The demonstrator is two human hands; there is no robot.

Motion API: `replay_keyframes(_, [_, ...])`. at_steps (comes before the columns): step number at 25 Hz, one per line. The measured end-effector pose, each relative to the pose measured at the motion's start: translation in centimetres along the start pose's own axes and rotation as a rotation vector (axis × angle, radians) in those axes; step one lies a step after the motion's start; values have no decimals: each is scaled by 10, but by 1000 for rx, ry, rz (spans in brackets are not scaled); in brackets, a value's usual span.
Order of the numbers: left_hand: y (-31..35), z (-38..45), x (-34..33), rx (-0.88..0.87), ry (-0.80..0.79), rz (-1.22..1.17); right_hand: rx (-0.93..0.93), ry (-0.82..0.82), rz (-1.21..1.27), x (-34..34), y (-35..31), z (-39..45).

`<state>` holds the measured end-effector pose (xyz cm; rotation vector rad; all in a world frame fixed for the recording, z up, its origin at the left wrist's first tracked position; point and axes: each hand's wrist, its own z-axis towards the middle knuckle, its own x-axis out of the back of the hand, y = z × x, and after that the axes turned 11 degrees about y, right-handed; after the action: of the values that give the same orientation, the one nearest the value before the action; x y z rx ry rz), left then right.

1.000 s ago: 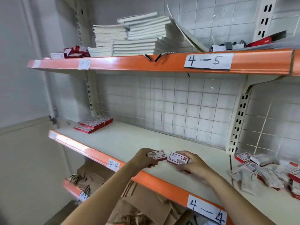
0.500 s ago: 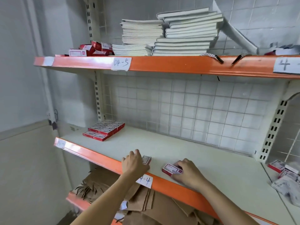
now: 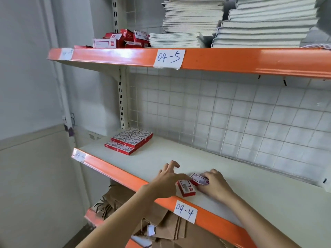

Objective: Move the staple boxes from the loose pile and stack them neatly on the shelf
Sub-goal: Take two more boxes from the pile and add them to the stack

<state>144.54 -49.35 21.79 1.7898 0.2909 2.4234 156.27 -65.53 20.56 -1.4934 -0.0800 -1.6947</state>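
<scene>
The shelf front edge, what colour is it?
Orange, seen in the head view on the shelf front edge.

Stacked notebooks on the upper shelf, brown paper bags below.

A: Right hand covers the far end of one staple box; grip unclear. Notebook stacks cut off at top edge.

B: Noted. Left shelf label blurred, unreadable. Box print too small.
</scene>
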Motion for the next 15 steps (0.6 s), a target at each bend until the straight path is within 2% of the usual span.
replay_keyframes(5, [-12,37,14,-200,-74,96,40,40,-2,-5,0,41])
replay_keyframes(7, [-21,50,16,-130,-70,65,61,49,13,-7,0,58])
replay_keyframes(10, [-40,56,22,43,16,-42,101,60,65,-11,-6,77])
replay_keyframes(15, [-93,45,39,135,121,-44,173,35,88,-31,-30,104])
